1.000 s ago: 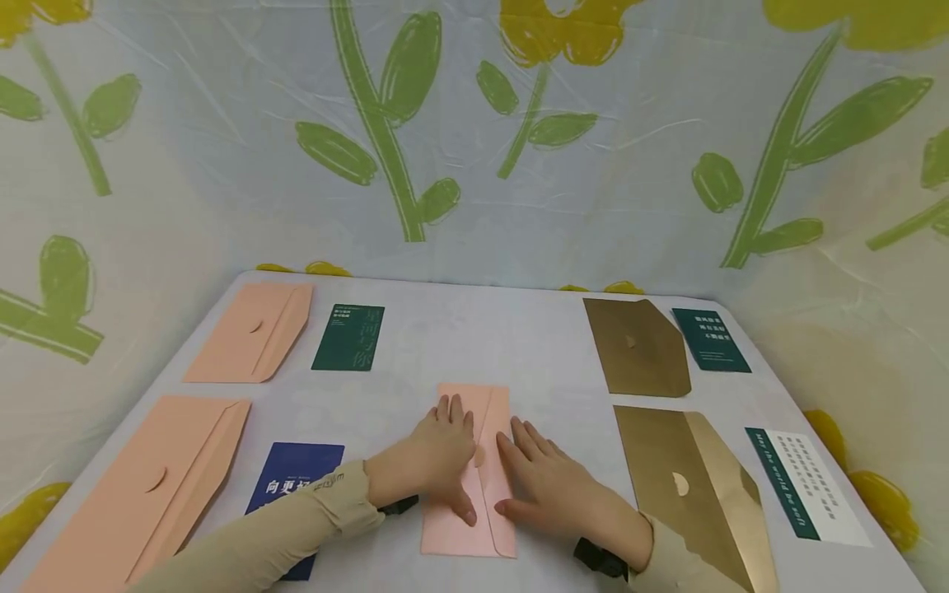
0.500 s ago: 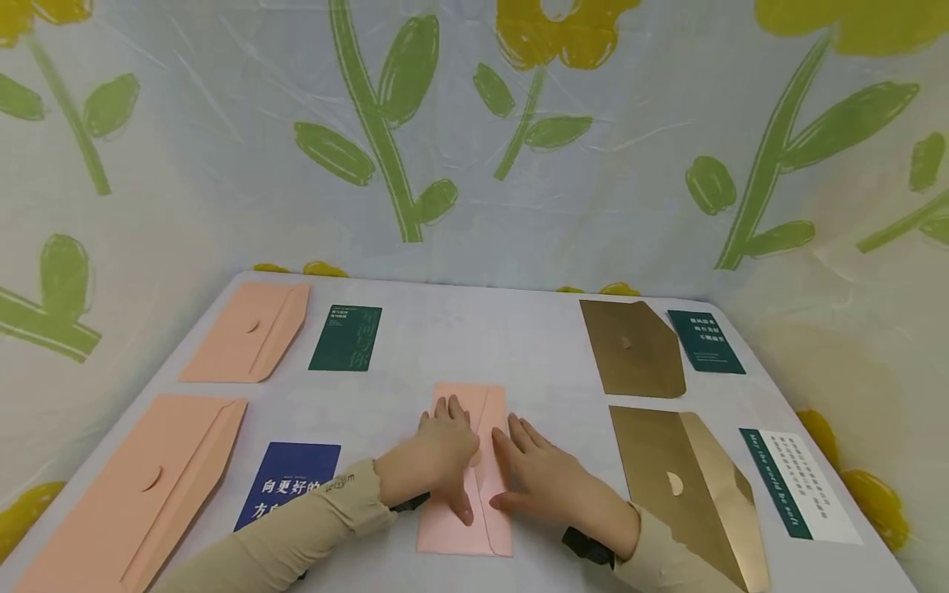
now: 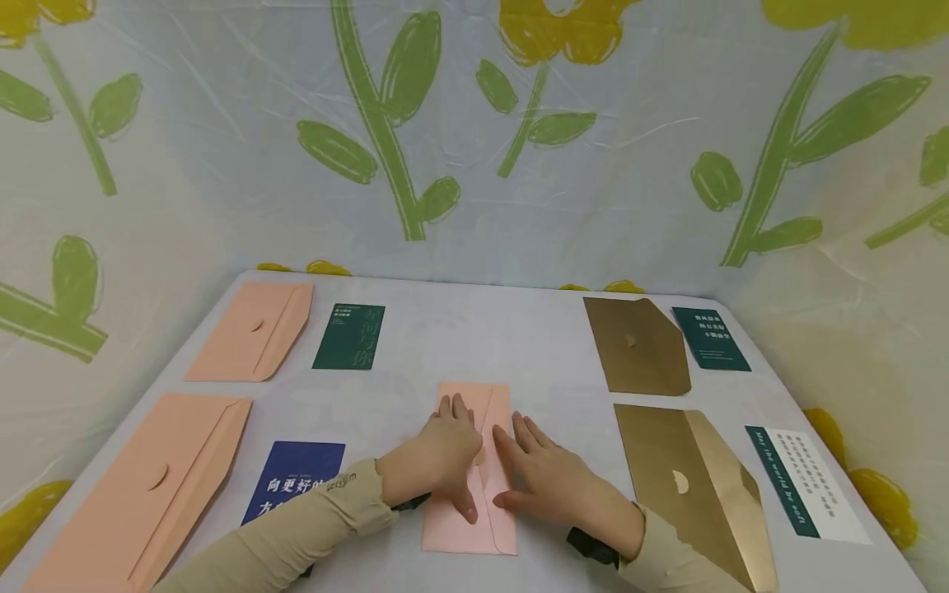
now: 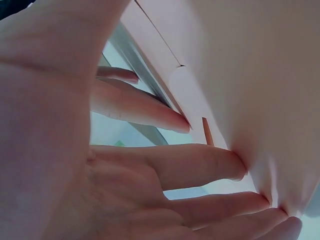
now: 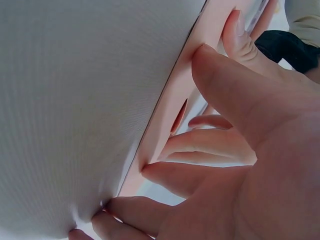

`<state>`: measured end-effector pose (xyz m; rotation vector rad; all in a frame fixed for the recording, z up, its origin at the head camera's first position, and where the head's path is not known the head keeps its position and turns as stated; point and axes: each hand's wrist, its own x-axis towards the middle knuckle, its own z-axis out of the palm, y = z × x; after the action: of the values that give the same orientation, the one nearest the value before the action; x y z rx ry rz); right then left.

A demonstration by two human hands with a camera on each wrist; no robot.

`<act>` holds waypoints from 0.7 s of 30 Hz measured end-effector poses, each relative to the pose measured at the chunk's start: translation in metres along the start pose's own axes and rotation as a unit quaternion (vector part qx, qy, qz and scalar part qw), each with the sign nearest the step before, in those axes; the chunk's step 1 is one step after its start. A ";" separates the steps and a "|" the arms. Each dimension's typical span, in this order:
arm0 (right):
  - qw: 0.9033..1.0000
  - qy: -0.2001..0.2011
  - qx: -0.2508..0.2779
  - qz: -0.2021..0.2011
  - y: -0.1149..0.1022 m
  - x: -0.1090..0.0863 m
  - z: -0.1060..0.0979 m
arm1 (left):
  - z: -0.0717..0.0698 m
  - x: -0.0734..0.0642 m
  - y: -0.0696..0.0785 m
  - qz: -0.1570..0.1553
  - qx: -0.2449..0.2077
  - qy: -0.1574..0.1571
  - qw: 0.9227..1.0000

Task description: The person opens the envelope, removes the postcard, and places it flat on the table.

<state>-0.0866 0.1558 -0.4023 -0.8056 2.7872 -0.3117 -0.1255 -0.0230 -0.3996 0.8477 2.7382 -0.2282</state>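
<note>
A pink envelope (image 3: 454,531) lies upright on the white table in front of the person, its flap folded over along the right side. The left hand (image 3: 443,457) rests on its left half, fingers extended, fingertips on the paper. Along its right edge lies the right hand (image 3: 544,478), thumb and index fingertip touching the envelope, other fingers on the table beside it. In the left wrist view, the left fingers (image 4: 200,165) reach to the pink paper by a half-round tab slot. The right wrist view shows the right thumb (image 5: 215,65) on the envelope's edge.
Two pink envelopes (image 3: 248,333) lie at the left, beside a green card (image 3: 348,336) and a blue card (image 3: 304,465) partly under the left sleeve. At the right lie two gold envelopes (image 3: 638,346), a green card (image 3: 712,339) and a white-and-green card (image 3: 808,484). A flowered curtain (image 3: 563,198) stands behind.
The left hand has shifted slightly right on the envelope, and more of the blue card shows. The right hand has barely moved.
</note>
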 end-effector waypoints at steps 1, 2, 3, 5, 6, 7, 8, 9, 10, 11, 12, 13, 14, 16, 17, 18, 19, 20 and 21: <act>1.000 0.000 -0.001 -0.001 0.000 0.000 0.000 | 0.000 0.000 0.000 0.003 0.002 0.001 1.000; 1.000 0.000 -0.001 -0.001 -0.001 0.000 -0.001 | 0.000 0.000 0.000 0.004 0.002 0.002 1.000; 1.000 0.001 -0.003 -0.002 -0.001 0.000 -0.001 | 0.000 0.000 0.000 0.005 0.002 0.001 1.000; 1.000 0.004 -0.004 -0.003 -0.002 -0.001 -0.002 | 0.000 -0.001 -0.001 0.005 -0.003 0.000 1.000; 1.000 0.005 -0.004 -0.003 -0.002 -0.001 -0.002 | -0.001 -0.002 -0.001 0.004 -0.008 -0.001 1.000; 1.000 0.006 -0.004 -0.004 -0.002 0.000 -0.002 | -0.001 -0.002 -0.001 0.002 -0.013 -0.001 1.000; 1.000 0.007 -0.005 -0.004 -0.002 0.000 -0.002 | -0.001 -0.002 -0.001 0.001 -0.015 -0.001 1.000; 1.000 0.008 -0.006 -0.005 -0.002 0.000 -0.002 | -0.001 -0.002 -0.002 0.000 -0.017 -0.001 1.000; 1.000 0.008 -0.006 -0.005 -0.002 0.000 -0.002 | -0.001 -0.002 -0.002 0.000 -0.017 0.000 1.000; 1.000 0.008 -0.007 -0.005 -0.002 0.000 -0.002 | -0.001 -0.002 -0.002 0.000 -0.016 0.002 1.000; 1.000 0.008 -0.007 -0.004 -0.002 0.000 -0.002 | 0.000 -0.002 -0.003 0.001 -0.014 0.003 1.000; 1.000 0.008 -0.008 -0.005 -0.002 0.000 -0.002 | 0.000 -0.002 -0.003 0.002 -0.012 0.005 1.000; 1.000 0.008 -0.009 -0.004 -0.002 0.000 -0.002 | 0.000 -0.002 -0.003 0.003 -0.011 0.006 1.000; 1.000 0.011 -0.011 -0.004 -0.003 0.000 -0.001 | 0.001 -0.003 -0.004 0.004 -0.010 0.007 1.000; 1.000 0.012 -0.011 -0.002 -0.003 0.000 0.000 | 0.001 -0.003 -0.004 0.004 -0.010 0.008 1.000; 1.000 0.012 -0.009 0.001 -0.004 0.000 0.001 | 0.001 -0.004 -0.004 0.005 -0.013 0.009 1.000; 1.000 0.011 -0.010 0.005 -0.005 0.000 0.002 | 0.001 -0.004 -0.004 0.006 -0.010 0.012 1.000; 1.000 0.009 -0.009 0.008 -0.006 0.000 0.004 | 0.001 -0.004 -0.004 0.006 -0.007 0.013 1.000; 1.000 0.007 -0.009 0.011 -0.007 0.000 0.006 | 0.001 -0.005 -0.004 0.007 -0.004 0.015 1.000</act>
<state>-0.0820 0.1493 -0.4060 -0.7782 2.8144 -0.2898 -0.1236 -0.0288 -0.3988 0.8764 2.7583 -0.2027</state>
